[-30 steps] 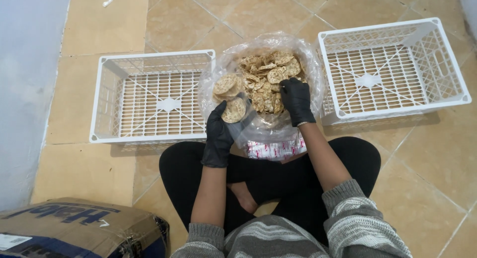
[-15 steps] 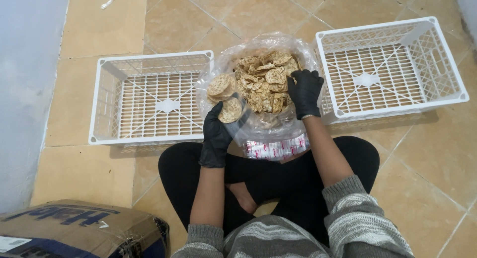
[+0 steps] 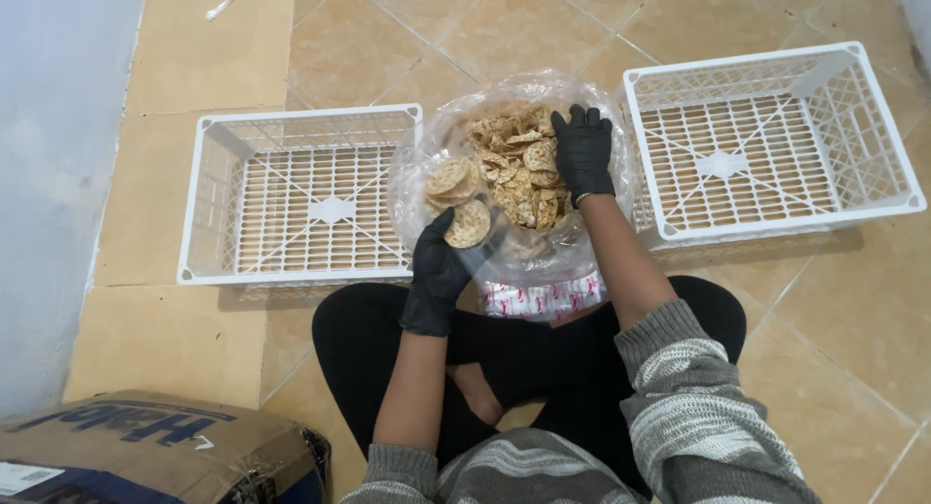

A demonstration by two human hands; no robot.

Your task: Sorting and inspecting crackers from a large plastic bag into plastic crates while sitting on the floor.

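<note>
Tiled floor [image 3: 524,29], person cross-legged. Clear bag of crackers [image 3: 514,169] at 12 o'clock between two white crates. Left hand [image 3: 438,271] fingers grasp one round cracker [image 3: 469,223]; right hand [image 3: 584,153] fingers spread loose over the pile, steadying it.

Clear plastic bag [image 3: 432,150], open at the top, sits on the tiled floor btwn two white crates, just in front of the person's crossed legs; full of round tan crackers. Under its near edge: a small white packet w/ red print [image 3: 543,297], flat, resting against the legs. Bottom-left corner of the view: brown cardboard box [image 3: 155,446], dark-blue lettering on top, w/ a white rectangular label [image 3: 24,477] at its left end, partly cut off.
</note>
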